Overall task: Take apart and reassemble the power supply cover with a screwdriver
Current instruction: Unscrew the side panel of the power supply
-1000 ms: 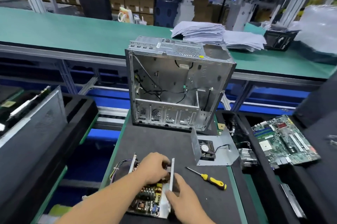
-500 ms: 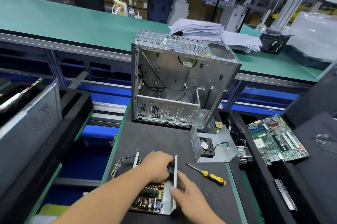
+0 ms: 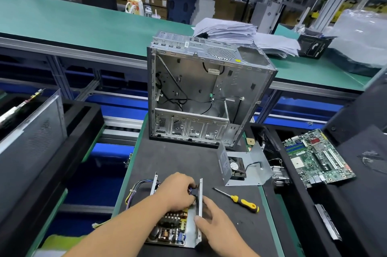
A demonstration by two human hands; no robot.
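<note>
You are pinching a dark part inside the open power supply [image 3: 178, 229] with your left hand [image 3: 178, 191] – keep your right hand [image 3: 211, 217], fingers [image 3: 206, 201] nearly straight, bracing its right wall, while the screwdriver [image 3: 236, 199] is lying unheld.

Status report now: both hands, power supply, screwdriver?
Left hand gripping inside open grey power supply. Right hand steadying its side wall. Yellow-handled screwdriver lying unused.

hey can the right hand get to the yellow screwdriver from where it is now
Probably yes. The right hand rests against the open power supply; the screwdriver lies just to its right on bare mat, nothing between.
</note>
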